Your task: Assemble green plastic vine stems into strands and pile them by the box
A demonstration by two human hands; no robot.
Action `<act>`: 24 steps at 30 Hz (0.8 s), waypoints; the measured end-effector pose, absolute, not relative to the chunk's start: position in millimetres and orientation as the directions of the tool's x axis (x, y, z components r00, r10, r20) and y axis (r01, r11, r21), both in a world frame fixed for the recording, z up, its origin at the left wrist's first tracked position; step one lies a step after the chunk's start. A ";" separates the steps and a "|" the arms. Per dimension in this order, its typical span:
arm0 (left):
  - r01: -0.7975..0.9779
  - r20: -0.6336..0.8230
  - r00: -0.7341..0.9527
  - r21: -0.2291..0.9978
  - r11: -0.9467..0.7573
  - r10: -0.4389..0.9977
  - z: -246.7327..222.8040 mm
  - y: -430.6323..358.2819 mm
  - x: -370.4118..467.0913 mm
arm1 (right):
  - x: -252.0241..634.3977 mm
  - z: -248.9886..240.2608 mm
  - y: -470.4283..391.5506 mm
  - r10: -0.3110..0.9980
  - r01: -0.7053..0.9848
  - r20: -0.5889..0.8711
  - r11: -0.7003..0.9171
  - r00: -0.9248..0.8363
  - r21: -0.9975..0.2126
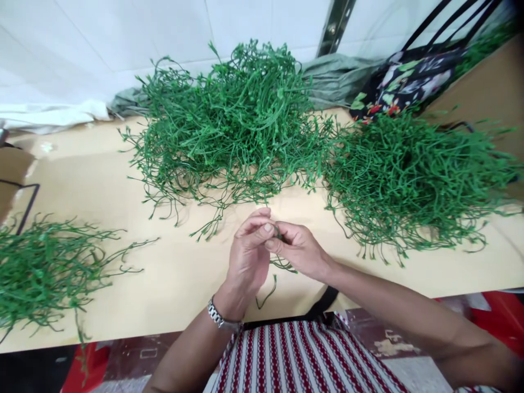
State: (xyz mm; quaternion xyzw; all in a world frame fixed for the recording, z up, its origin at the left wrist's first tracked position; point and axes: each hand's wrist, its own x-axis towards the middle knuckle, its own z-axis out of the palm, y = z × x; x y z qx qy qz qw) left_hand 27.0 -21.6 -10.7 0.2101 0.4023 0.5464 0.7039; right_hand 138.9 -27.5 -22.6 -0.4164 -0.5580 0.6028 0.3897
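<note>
Both hands meet above the table's front half. My left hand (250, 252), with a metal watch (216, 315) on its wrist, is closed, its thumb and fingers pinched together. My right hand (302, 250) comes from the right, thumb and fingertips pinching at the same spot. Between the fingertips shows a little of a thin green plastic-looking stem (278, 233); most of it is hidden by the fingers. Just below the hands lie a few loose green stems (284, 266), and one bent single stem (268, 295) rests closer to the table's edge.
A large heap of green stems (245, 120) lies at the back, another heap (413, 174) at right, and a smaller pile (53, 267) at left. A cardboard box (487, 93) and a flowered bag (413, 82) stand back right. Another box (12, 169) shows at the left edge.
</note>
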 end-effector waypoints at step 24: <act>0.600 -0.079 0.125 0.800 -0.012 0.989 3.2 -41.4 -99.8 | 187.1 -20.0 -15.7 0.624 0.547 0.111 0.746 -0.774 -0.380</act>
